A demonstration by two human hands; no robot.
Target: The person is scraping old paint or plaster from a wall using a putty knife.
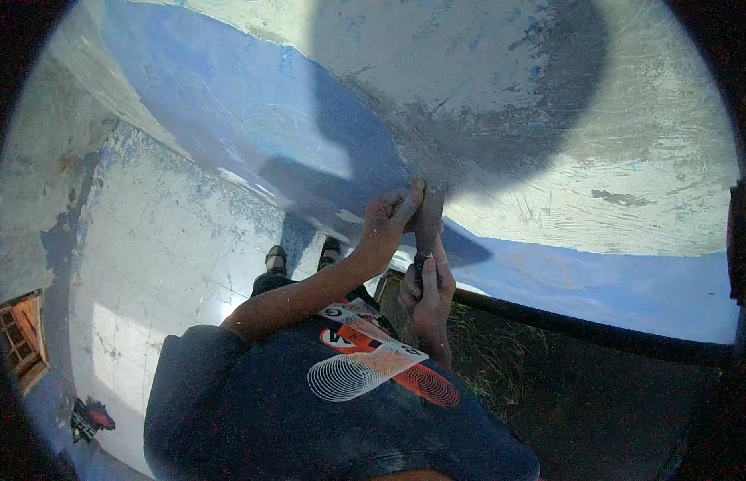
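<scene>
A wall (637, 150) with scraped, pale patches and blue paint (228, 102) fills the space before me. My right hand (430, 291) is closed around the black handle (419, 267) of a hand scraper. Its flat grey blade (432, 216) points up at the wall, close to the boundary of the blue paint. Against the blade's left edge rest the bunched fingers of my left hand (388, 216); whether they grip it is unclear. The blade's tip blends into the shaded surface, so its exact contact is hard to make out.
Below the wall at right runs a dark edge (589, 324), with grass (499, 361) and dark ground under it. My feet (276, 258) are on a pale tiled floor (150, 240). A wooden frame (25, 340) is at far left. A large round shadow (457, 78) falls across the wall.
</scene>
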